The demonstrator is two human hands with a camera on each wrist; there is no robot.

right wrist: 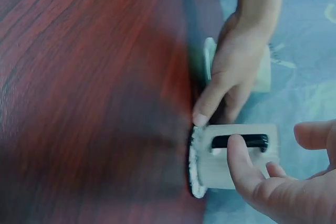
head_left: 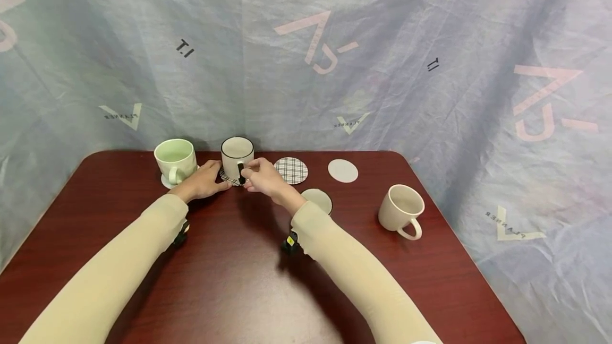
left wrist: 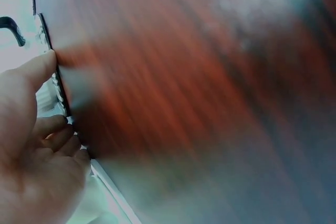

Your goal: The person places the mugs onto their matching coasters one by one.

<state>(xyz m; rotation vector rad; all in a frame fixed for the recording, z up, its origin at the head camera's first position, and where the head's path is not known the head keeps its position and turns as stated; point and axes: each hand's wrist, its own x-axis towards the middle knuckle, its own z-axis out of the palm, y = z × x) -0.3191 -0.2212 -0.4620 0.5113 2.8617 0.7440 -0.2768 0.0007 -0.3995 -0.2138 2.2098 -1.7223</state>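
Observation:
A white mug with a black rim and black handle stands upright on a checked round coaster. At the coaster's left and front edge is my left hand; its thumb tip and fingertips touch the edge in the left wrist view. My right hand is at the mug's handle. In the right wrist view one finger overlaps the handle, while another stays apart, beyond the rim. Left of the hands, a pale green mug stands on a white coaster, partly behind the left hand.
Right of the hands lie another checked coaster and a plain white coaster. A white dark-rimmed mug is partly hidden by the right forearm. A cream mug stands near the right table edge. A fabric curtain hangs behind the table.

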